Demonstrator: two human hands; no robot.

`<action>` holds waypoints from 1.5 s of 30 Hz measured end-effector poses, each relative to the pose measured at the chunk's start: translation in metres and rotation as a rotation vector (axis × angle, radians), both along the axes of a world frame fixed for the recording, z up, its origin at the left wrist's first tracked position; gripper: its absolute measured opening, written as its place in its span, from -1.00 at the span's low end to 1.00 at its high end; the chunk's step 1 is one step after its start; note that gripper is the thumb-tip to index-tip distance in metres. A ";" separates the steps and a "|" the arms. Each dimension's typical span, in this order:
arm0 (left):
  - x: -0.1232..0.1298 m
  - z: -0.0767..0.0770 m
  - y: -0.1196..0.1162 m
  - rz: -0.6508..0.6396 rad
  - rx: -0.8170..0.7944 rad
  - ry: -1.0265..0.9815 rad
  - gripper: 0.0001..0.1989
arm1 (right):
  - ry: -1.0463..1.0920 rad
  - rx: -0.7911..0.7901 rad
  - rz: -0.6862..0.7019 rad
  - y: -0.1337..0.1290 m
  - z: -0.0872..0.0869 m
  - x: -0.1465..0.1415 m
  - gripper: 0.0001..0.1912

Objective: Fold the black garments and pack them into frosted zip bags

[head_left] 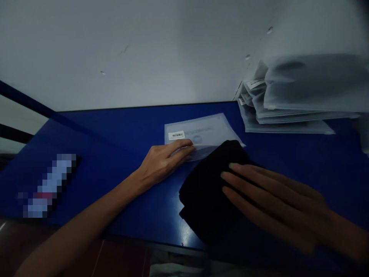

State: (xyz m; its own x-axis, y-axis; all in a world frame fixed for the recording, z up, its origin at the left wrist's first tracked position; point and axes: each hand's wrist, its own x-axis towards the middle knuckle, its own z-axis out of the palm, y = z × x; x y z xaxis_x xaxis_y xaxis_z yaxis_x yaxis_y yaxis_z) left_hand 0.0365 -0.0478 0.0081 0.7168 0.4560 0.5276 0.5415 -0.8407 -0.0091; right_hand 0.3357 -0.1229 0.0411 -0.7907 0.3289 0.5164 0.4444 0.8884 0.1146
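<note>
Left hand (161,159) at the clear bag (210,132), right hand (282,200) on the black cloth (207,184)

The bag lies flat on the blue table (121,129), just beyond the left hand and to its right. The fingers of that hand reach onto the bag's near edge, just below a white barcode label (176,135). Its thumb is hidden, so I cannot tell whether it pinches the plastic.

The folded cloth lies between the two hands, nearer the table's front edge than the bag. The right hand comes in from the right with straight fingers, their tips over the cloth; its thumb is out of sight, so I cannot tell whether it grips. The hands are well apart from each other. The cloth's far corner overlaps the bag's near right edge in this view.

A stack of similar bags (300,96) stands at the back right, by the wall (138,50). A pixelated object (52,186) lies at far left.
</note>
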 end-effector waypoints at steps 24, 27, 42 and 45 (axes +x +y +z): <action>0.003 0.000 -0.011 -0.104 -0.199 0.118 -0.49 | 0.032 -0.198 -0.057 0.017 -0.043 -0.014 -0.69; 0.003 0.002 -0.011 -0.141 -0.221 0.132 -0.43 | -0.011 -0.133 -0.081 0.017 -0.042 -0.013 -0.69; 0.010 0.012 -0.010 -0.259 0.013 -0.029 -0.67 | -0.150 0.149 -0.406 0.019 -0.033 -0.009 -0.52; 0.014 0.015 -0.015 -0.333 -0.005 -0.035 -0.65 | -0.171 0.189 -0.525 0.018 -0.036 -0.011 -0.60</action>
